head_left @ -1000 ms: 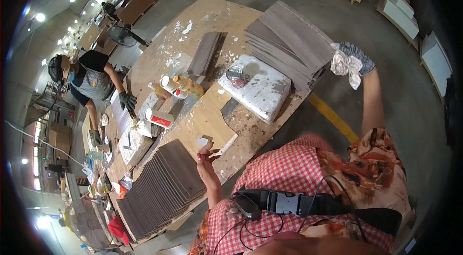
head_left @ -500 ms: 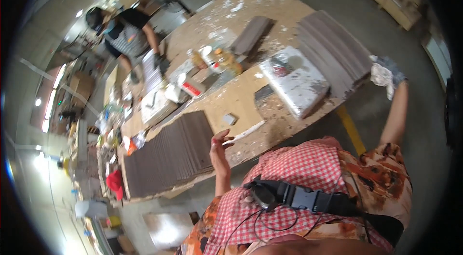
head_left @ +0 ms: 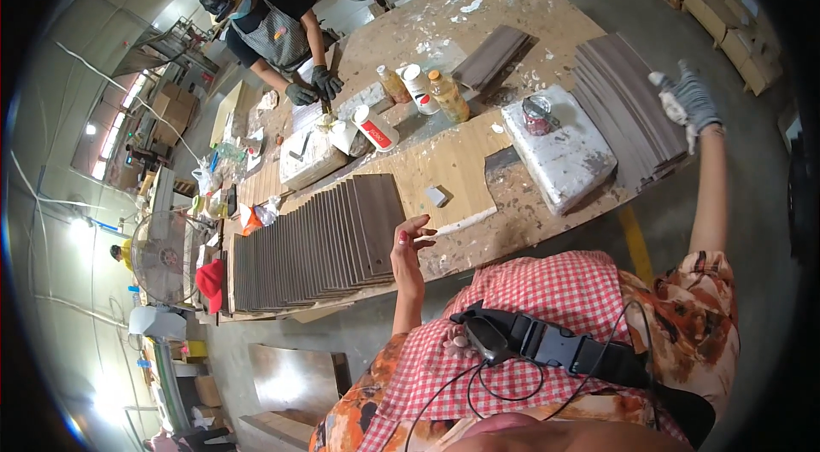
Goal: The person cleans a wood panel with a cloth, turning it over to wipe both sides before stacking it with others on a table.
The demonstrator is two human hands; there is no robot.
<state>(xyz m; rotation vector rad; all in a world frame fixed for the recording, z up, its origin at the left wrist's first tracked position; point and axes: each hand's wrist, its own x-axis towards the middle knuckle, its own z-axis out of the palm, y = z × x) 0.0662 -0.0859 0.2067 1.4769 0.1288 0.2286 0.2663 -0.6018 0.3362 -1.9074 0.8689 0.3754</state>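
My left hand is bare and hovers at the near table edge, beside the right end of a row of dark brown boards. Its fingers are bent but apart, with nothing seen in them. Out to the right, my right hand wears a grey glove and grips a crumpled white cloth. That hand is by the right edge of a second, fanned stack of grey-brown boards. A small pale block lies on a light wooden sheet in front of my left hand.
A white-wrapped block carries a small clear container. Bottles and a white canister stand mid-table. Across the table, a co-worker's gloved hands work over a pale sheet. A red cap hangs at the left corner.
My view has shifted, so the table appears farther right and sharper. My right hand's fingers now look straighter, with the cloth still in it. The co-worker's hands have come closer together.
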